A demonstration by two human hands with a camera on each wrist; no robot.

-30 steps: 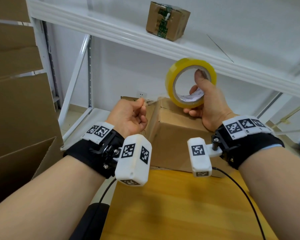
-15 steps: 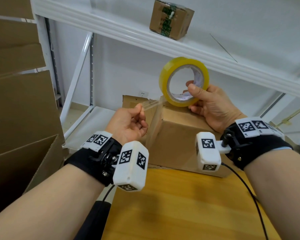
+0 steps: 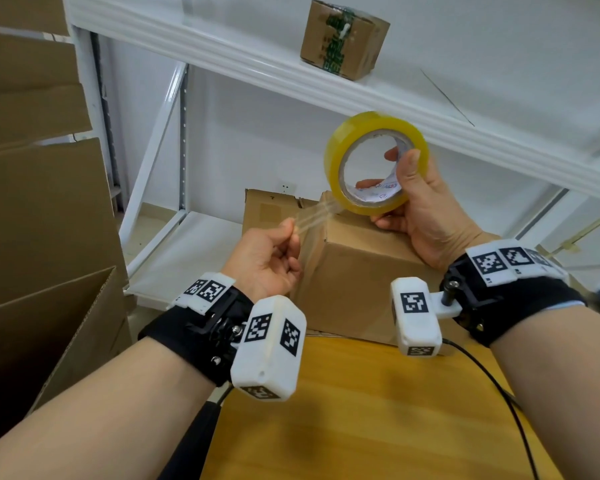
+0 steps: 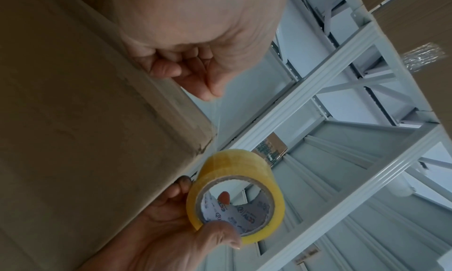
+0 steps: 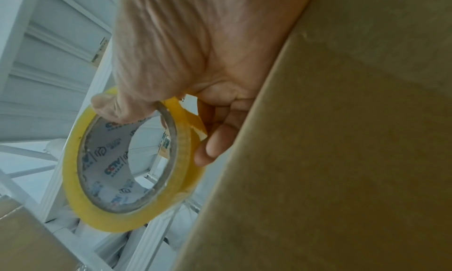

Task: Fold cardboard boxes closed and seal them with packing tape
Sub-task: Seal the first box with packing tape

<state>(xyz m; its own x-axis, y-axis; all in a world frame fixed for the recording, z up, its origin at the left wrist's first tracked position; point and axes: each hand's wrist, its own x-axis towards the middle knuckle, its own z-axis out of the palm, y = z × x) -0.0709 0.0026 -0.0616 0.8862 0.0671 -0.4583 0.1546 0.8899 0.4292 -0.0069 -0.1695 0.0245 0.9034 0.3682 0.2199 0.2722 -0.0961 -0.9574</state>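
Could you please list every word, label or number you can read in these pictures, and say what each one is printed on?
"CCTV": on the white inner liner of the tape roll, repeated; the smaller print beside it is unreadable.
Green print on the small box on the shelf: too blurred.
Labels on the shelf rails: too small.
Wrist markers: patterns, no words.

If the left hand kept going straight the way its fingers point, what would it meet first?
Probably the yellow packing tape roll held by the right hand; the left hand pinches the clear tape strip leading there. Depth is uncertain.
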